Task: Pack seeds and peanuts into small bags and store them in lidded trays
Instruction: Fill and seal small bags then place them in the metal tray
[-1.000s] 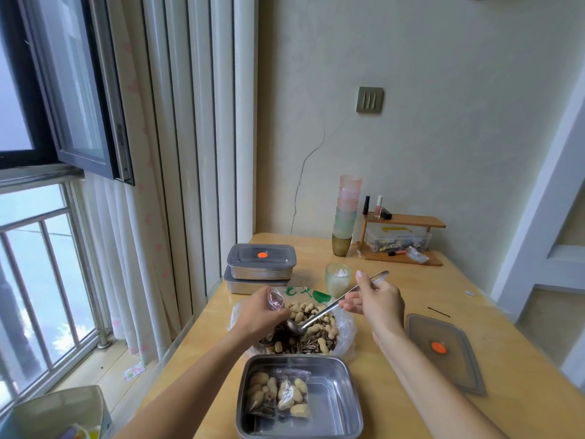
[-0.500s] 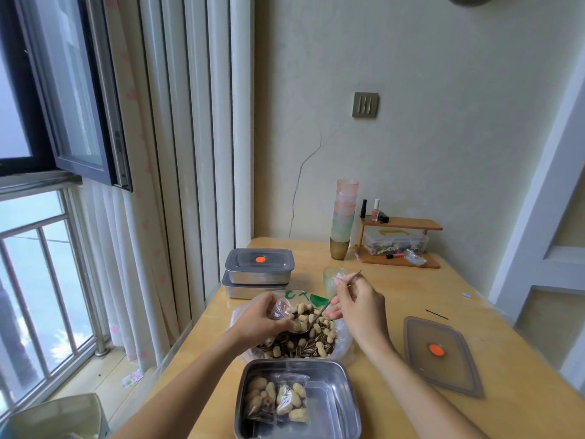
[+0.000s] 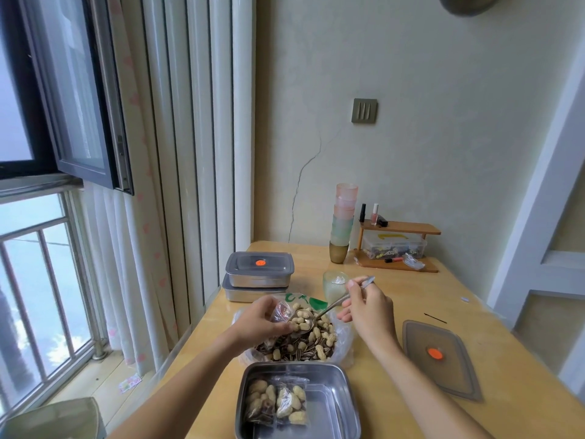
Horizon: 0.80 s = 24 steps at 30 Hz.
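Open tray: a metal open tray (image 3: pixel 327 415) sits nearest the person on the bench (image 3: pixel 411 299), at 6 o'clock from the big bag. It has no lid on.
Full bags: small clear full bags (image 3: pixel 285 403) of peanuts and seeds lie in the left half of the tray, at 9 o'clock inside it.
Big bag: the big bag (image 3: pixel 304 346) lies wide open just past the tray, with a heap of peanuts and striped seeds in it.
Left hand: the left hand (image 3: pixel 262 321) is over the heap at 10 o'clock. Its grip is pinched on a small bag (image 3: pixel 280 312), and the bag's mouth faces the spoon.
Spoon: the metal spoon (image 3: pixel 332 307) holds a few peanuts. Its round end is right at the small bag's mouth.
Right hand: the right hand (image 3: pixel 370 312) is at 2 o'clock from the heap. Its grip is curled tight round the spoon's handle.
Lid: a clear lid (image 3: pixel 443 359) with an orange dot lies flat on the bench at 3 o'clock from the heap, well apart from it.
Glass cup: a glass cup (image 3: pixel 334 285) stands at 12 o'clock, just behind the heap.
Shut trays: two shut trays (image 3: pixel 259 274) are stacked at 11 o'clock, each with its lid on.
Far end: a cup stack (image 3: pixel 343 223) and a wooden shelf (image 3: pixel 402 228) stand by the wall, at 12 to 1 o'clock.
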Each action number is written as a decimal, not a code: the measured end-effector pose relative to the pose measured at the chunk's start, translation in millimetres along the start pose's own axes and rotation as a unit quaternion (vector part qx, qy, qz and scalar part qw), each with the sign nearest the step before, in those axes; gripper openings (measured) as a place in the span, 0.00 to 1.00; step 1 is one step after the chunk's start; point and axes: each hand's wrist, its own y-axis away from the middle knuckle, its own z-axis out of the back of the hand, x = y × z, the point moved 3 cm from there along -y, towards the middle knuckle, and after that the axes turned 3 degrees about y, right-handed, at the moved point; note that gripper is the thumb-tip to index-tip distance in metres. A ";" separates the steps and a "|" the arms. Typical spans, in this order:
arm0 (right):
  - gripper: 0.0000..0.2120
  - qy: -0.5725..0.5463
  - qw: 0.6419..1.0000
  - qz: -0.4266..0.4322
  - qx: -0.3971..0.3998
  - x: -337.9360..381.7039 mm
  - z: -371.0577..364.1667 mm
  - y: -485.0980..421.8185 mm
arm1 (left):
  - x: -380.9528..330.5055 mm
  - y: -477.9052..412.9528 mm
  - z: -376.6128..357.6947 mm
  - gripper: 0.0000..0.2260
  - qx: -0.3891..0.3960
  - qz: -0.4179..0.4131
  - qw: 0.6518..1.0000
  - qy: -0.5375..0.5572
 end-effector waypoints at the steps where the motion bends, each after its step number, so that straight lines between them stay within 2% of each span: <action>1: 0.11 0.000 1.000 -0.008 -0.006 0.2 3.9 -2.4 | -0.1 -0.1 -0.2 0.18 -0.006 0.002 1.000 0.002; 5: 0.14 0.004 0.999 -0.009 -0.047 10.4 23.5 -15.4 | -0.3 -3.6 -5.0 0.19 -0.031 -0.002 0.999 -0.021; 8: 0.15 -0.006 0.997 0.001 -0.074 24.0 38.3 -24.3 | -2.9 -7.2 -12.8 0.16 -0.038 -0.009 0.999 -0.032; 13: 0.13 -0.012 0.997 0.055 -0.060 45.9 43.5 -24.5 | -4.9 -14.3 -23.9 0.16 -0.051 -0.012 0.998 -0.045; 17: 0.12 0.032 0.982 0.186 -0.013 63.8 33.1 -9.5 | -5.2 -18.6 -26.7 0.18 -0.054 -0.002 0.998 -0.039; 21: 0.10 0.083 0.936 0.337 0.056 81.5 23.3 7.0 | -3.7 -19.8 -29.0 0.20 -0.057 0.019 0.998 0.007; 24: 0.11 0.094 0.907 0.408 0.041 88.1 20.7 12.3 | -3.9 -17.1 -28.3 0.20 -0.061 0.018 0.998 0.029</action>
